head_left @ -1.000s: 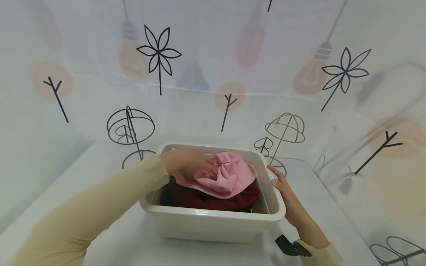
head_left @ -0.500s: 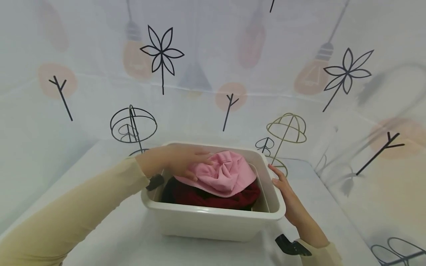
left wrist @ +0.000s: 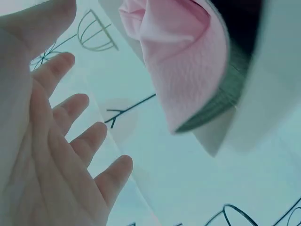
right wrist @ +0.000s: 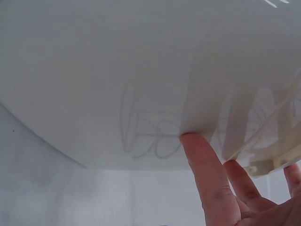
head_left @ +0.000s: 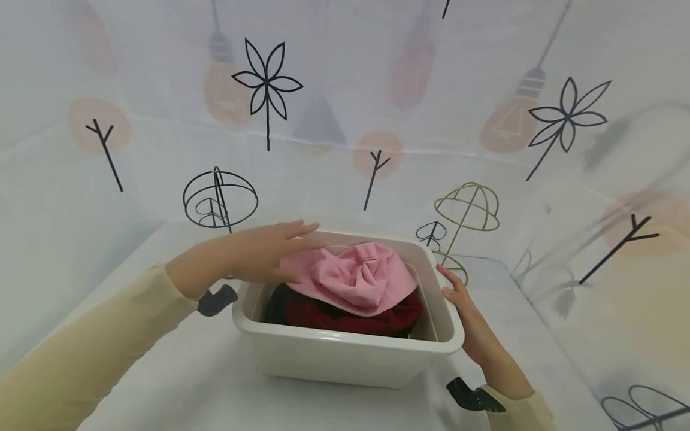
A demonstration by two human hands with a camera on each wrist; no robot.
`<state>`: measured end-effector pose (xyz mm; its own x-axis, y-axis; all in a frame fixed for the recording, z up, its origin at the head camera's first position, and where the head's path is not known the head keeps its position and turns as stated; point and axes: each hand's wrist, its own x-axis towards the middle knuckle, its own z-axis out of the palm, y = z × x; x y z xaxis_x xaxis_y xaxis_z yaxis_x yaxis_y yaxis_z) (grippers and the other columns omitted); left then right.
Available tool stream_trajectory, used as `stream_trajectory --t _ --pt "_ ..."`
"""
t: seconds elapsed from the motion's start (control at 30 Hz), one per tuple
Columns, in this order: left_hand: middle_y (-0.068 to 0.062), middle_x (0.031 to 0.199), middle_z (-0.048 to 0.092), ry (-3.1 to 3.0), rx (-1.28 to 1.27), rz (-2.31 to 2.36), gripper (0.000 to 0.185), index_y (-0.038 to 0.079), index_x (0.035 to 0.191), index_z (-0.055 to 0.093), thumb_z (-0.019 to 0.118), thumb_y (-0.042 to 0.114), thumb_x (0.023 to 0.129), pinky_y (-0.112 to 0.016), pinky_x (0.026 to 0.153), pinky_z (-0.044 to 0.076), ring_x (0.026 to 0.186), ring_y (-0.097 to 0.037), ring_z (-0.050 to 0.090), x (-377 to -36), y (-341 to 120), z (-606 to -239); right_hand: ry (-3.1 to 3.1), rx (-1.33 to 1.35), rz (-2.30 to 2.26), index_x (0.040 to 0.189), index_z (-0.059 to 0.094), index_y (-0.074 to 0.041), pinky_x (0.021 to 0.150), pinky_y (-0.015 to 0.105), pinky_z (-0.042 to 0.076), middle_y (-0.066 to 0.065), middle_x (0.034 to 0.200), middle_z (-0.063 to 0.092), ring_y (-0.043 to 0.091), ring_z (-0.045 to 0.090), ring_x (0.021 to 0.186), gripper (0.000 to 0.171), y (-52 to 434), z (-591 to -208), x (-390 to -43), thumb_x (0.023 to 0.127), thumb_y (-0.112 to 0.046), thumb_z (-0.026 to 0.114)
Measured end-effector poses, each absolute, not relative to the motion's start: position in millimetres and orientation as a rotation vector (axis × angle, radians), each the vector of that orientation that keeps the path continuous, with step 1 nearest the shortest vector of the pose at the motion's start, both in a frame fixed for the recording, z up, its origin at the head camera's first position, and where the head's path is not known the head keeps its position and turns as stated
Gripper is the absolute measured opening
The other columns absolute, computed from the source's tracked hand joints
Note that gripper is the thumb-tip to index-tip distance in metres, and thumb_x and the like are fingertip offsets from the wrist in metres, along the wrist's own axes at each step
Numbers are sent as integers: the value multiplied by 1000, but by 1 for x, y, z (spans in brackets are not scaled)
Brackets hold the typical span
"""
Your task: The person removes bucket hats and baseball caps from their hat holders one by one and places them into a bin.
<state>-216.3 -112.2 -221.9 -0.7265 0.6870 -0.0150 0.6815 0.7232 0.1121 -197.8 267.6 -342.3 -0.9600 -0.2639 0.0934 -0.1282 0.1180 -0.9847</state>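
Observation:
A white plastic bin [head_left: 345, 340] holds a crumpled pink hat [head_left: 372, 278] on top of dark red cloth [head_left: 345, 317]. Darker fabric [head_left: 275, 302] shows at the bin's left inside. In the left wrist view the pink hat [left wrist: 178, 52] has a wide brim edge, with dark green fabric [left wrist: 218, 101] just beneath. My left hand [head_left: 253, 251] hovers over the bin's left rim, fingers spread and holding nothing. My right hand [head_left: 469, 314] rests against the bin's right side; the right wrist view has its extended fingers [right wrist: 207, 174] touching the outer wall.
The bin stands on a table covered in white cloth [head_left: 178, 359]. Behind and to the right hangs a pale backdrop [head_left: 323, 78] printed with plants and bulbs. Black straps [head_left: 474, 398] sit at both wrists.
My left hand has drawn back from the pink hat, up and to the left, to over the bin's left rim. The hat stays in the bin; my right hand keeps its place.

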Motion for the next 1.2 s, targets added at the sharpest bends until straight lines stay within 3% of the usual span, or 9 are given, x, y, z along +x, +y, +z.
stream_trajectory --t 0.2,0.4,0.73,0.97,1.2 --pt "-3 154 18 2947 1090 168 66 25 145 35 58 49 87 -55 104 23 140 -29 10 -208 -132 -226 2269 -418 -1979 149 9 -24 87 39 40 11 143 19 18 39 117 52 269 -343 -198 101 -33 28" --pt "-4 154 16 3019 1050 204 71 26 146 31 49 60 87 -58 103 23 140 -30 10 -198 -153 -232 2260 -414 -1985 149 9 -24 87 39 39 10 143 18 19 37 118 52 268 -344 -198 101 -33 29" --pt "-10 153 16 3163 875 218 68 20 147 30 51 51 91 -56 106 17 139 -34 10 -192 -174 -251 2245 -415 -1994 149 9 -24 87 37 41 10 145 18 15 39 119 53 270 -343 -196 101 -31 30" --pt "-14 153 16 3241 804 315 68 16 148 27 46 52 93 -58 103 21 137 -37 16 -191 -187 -268 2238 -427 -1989 150 7 -24 87 31 42 7 147 17 10 39 119 53 276 -342 -196 102 -34 27" --pt "-17 152 15 3256 676 513 67 12 147 27 50 44 94 -61 101 21 137 -38 13 -187 -193 -289 2242 -410 -2010 150 10 -18 85 35 45 -3 131 43 8 49 113 52 281 -347 -195 102 -37 20"
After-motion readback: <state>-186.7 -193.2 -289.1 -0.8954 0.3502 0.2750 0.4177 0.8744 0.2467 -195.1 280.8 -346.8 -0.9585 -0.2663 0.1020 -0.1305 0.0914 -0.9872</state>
